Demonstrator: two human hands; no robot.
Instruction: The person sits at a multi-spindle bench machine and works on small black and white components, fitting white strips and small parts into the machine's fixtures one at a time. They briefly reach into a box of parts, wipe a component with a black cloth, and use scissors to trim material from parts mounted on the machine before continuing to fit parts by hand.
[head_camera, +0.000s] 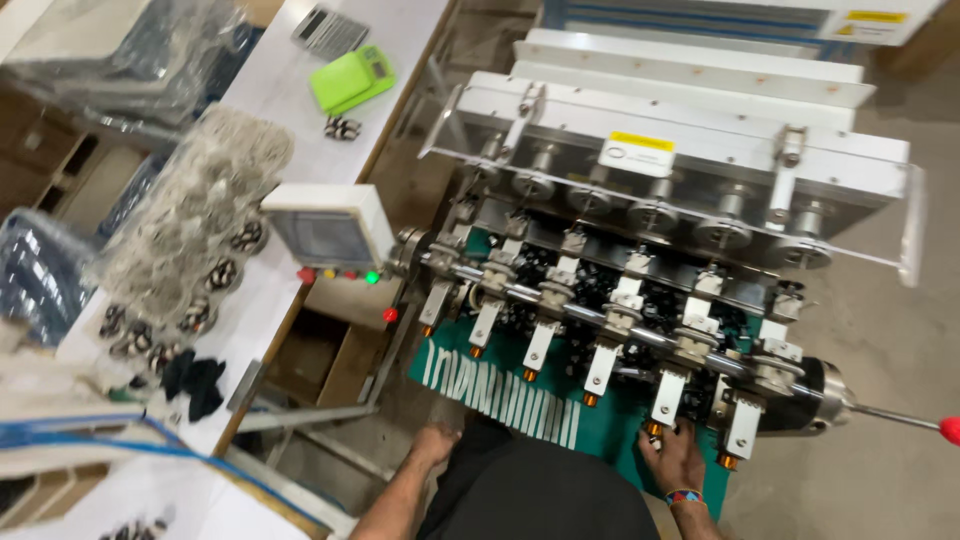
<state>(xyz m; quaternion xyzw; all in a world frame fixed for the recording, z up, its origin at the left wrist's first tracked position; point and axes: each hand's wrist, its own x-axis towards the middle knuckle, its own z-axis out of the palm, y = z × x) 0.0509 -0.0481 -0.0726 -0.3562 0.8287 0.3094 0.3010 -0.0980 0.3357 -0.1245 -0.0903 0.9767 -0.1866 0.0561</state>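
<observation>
Coil-winding machine (640, 290), multi-spindle, with green tray.
A row of white spindle arms (600, 365) slopes down to the right, each tipped with a small copper-coloured coil (591, 399); white strips (500, 395) lie side by side on the green tray (615, 425) beneath; a red-knobbed lever (948, 429) projects right.

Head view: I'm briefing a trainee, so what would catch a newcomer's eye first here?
A winding machine fills the middle, a slanting row of white arms with copper-coloured tips above a green mat. The right hand touches the arm near the lower right; the left hand rests by the mat's left corner. A lime-green scale sits upper left.
</observation>
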